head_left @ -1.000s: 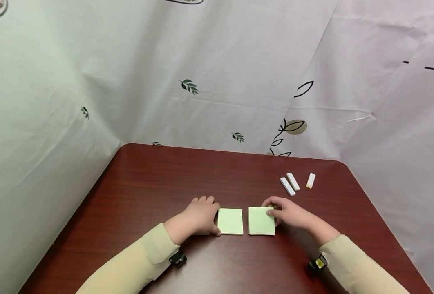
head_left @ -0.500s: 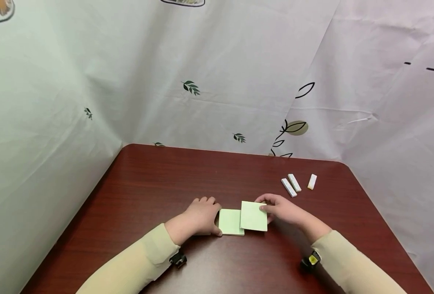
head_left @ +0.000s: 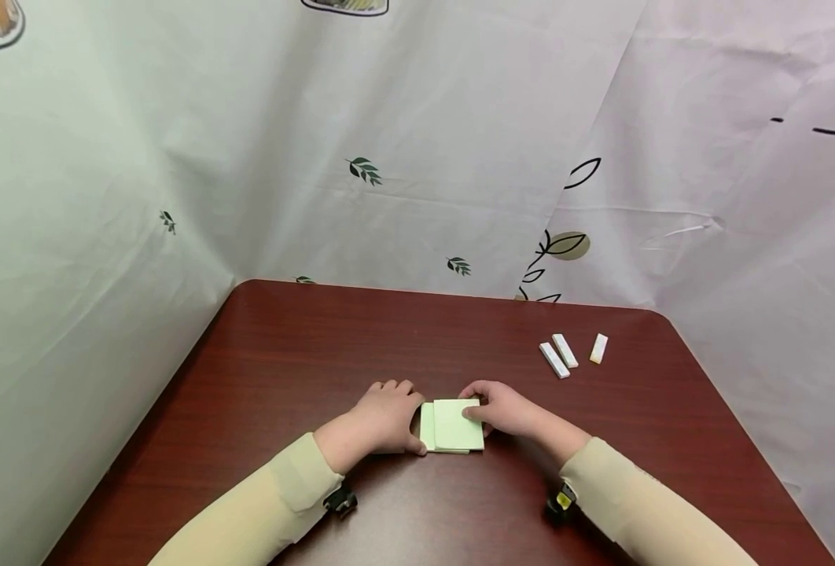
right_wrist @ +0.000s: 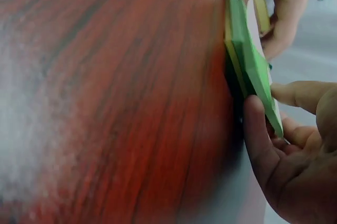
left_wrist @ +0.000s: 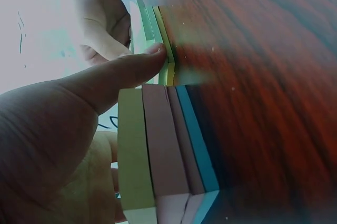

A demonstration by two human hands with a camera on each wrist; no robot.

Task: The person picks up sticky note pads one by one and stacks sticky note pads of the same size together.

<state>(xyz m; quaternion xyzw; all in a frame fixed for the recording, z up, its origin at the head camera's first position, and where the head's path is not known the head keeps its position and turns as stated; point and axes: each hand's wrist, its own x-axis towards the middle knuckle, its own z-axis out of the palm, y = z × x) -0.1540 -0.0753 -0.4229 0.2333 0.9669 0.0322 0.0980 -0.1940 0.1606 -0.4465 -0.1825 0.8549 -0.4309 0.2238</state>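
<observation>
My right hand (head_left: 505, 409) pinches a pale green sticky note pad (head_left: 457, 428), thumb on its top and fingers beneath its right side. This pad overlaps another green sticky note pad (head_left: 427, 431), shifted a little to the right of it. In the left wrist view, a yellow pad (left_wrist: 165, 34) shows lowest in that pile. My left hand (head_left: 384, 418) spans the pile's left end, thumb at the near edge and fingers toward the far edge. Beneath the left palm stands a second pile of yellow, pink (left_wrist: 164, 150) and blue (left_wrist: 197, 139) pads, mostly hidden from the head view.
Two small white bars (head_left: 554, 360) lie close together at the back right of the dark red table (head_left: 318, 338), with a third white bar (head_left: 598, 348) just right of them. A pale printed cloth (head_left: 417, 204) hangs around the table's back and sides.
My right hand has carried the green pad leftward, from beside the pile to over it, lifting it partway and then lowering it. The left hand has stayed in place.
</observation>
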